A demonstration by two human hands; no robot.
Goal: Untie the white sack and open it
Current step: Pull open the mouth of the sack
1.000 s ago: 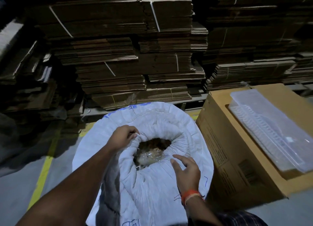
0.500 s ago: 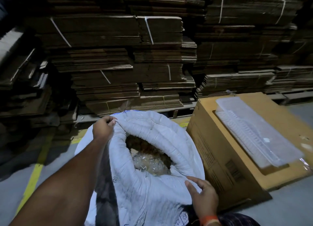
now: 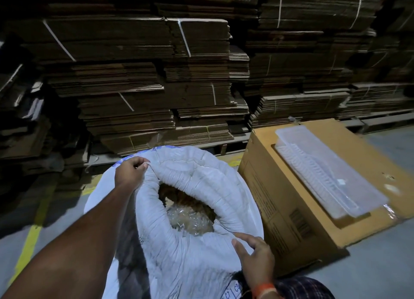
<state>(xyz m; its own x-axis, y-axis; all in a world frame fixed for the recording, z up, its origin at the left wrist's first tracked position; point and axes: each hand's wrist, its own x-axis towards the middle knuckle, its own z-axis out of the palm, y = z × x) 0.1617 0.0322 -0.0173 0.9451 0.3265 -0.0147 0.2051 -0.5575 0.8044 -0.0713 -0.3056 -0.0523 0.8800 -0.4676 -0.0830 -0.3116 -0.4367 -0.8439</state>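
- The white sack point(image 3: 179, 249) fills the lower middle of the frame, standing on the grey floor point(image 3: 378, 271) with its mouth open and the gathered rim rolled outward.
- My left hand point(image 3: 131, 175) is at the upper left of the sack's mouth, fingers curled tight over the rim, pinching a fold of the fabric.
- My right hand point(image 3: 257, 256) is at the lower right of the mouth, fingers spread and fairly straight, resting on the white fabric near the rim; I can't tell whether the thumb catches any cloth.
- An orange band point(image 3: 264, 288) sits on my right wrist, near the bottom edge of the frame.
- Inside the mouth I can see crinkled clear plastic point(image 3: 190, 220) with something brown behind it, too dim to make out.
- Blue print shows on the sack's far edge, and small markings near the bottom edge, neither readable.
- Just right of the sack, a cardboard box point(image 3: 289, 209) lies on the floor, with a clear plastic tray point(image 3: 329, 175) resting on its top face.
- Across the upper half of the frame, stacks of flattened cardboard point(image 3: 139, 74) stand bundled with white straps.
- A yellow line point(image 3: 29, 242) runs along the floor at lower left.
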